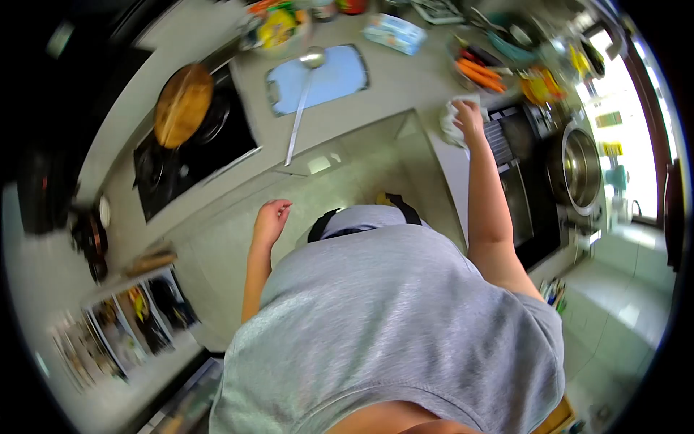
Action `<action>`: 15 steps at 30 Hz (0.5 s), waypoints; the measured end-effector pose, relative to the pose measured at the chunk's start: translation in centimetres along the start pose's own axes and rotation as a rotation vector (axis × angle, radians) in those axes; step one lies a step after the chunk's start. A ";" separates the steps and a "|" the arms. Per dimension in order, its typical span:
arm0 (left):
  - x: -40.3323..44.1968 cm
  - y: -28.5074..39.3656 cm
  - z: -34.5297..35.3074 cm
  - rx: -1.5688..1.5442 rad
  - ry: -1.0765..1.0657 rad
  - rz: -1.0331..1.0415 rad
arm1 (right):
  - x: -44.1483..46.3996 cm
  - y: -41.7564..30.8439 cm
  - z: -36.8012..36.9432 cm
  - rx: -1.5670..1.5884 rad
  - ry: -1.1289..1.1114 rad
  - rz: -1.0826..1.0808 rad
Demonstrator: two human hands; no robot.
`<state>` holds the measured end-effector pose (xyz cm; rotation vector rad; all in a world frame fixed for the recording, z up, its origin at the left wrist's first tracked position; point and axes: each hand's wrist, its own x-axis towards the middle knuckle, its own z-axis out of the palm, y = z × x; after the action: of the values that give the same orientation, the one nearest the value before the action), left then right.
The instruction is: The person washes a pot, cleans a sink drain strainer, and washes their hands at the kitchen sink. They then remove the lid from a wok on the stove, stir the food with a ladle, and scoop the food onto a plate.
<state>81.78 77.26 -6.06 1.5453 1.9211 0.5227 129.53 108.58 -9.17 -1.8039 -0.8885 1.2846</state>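
Note:
My right hand (468,117) reaches out over the counter near the sink. Its fingers are closed on a crumpled white cloth (452,130), which lies at the counter's corner and is partly hidden by the hand. My left hand (272,219) hangs in the air over the floor, with loosely bent fingers and nothing visible in it. Ahead of it, a long-handled ladle (300,108) rests across a light blue cutting board (347,72), its handle sticking out past the counter's front edge.
A pan with a wooden lid (184,105) sits on the black hob (235,123) at left. Carrots (479,74) fill a bowl beside the cloth. The dark sink (517,202) and a large metal pot (580,168) are at right. An open-topped organizer (123,362) stands lower left.

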 end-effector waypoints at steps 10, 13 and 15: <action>-12.9 -10.3 -5.6 -0.030 0.334 -0.210 | -7.7 9.2 15.6 -0.540 -0.205 -0.509; -17.2 -13.1 -6.4 -0.113 0.424 -0.336 | -14.6 9.4 20.6 -0.704 -0.308 -0.642; -20.5 -15.5 -7.1 -0.164 0.501 -0.403 | -15.6 12.8 24.9 -0.845 -0.480 -0.772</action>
<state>68.45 54.19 -6.43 0.9391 2.4110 0.9188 103.13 93.22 -18.87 -1.3985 -2.3803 0.8583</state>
